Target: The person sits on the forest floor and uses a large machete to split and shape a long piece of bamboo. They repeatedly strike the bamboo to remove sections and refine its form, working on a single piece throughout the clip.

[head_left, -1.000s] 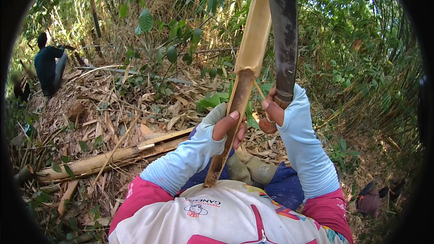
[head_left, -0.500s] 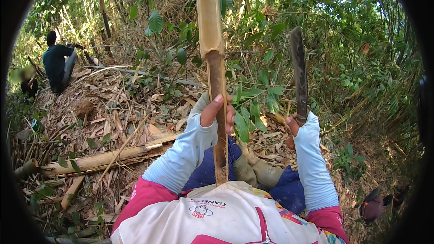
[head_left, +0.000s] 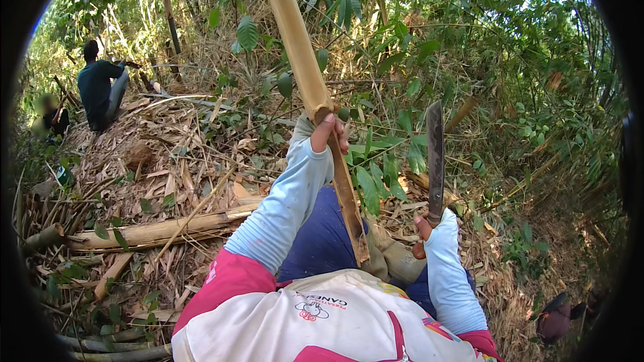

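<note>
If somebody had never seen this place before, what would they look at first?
Probably the long, pale split bamboo slanting up the middle, gripped in the person's left hand. Next comes the big dark-bladed knife pointing upward on the right, held in the right hand. Farther off at the upper left, someone in a dark green top sits on the leaf-strewn slope.

split bamboo strip (head_left: 310, 80), pale tan up top, dk brown lower pt, held aslant: top to 11 o'clock, bottom to 5. machete (head_left: 435, 154) at strip's approx. 4 o'clock, near upright, dk blade tip to 12, rounded brn handle end (head_left: 419, 250) below.
</note>
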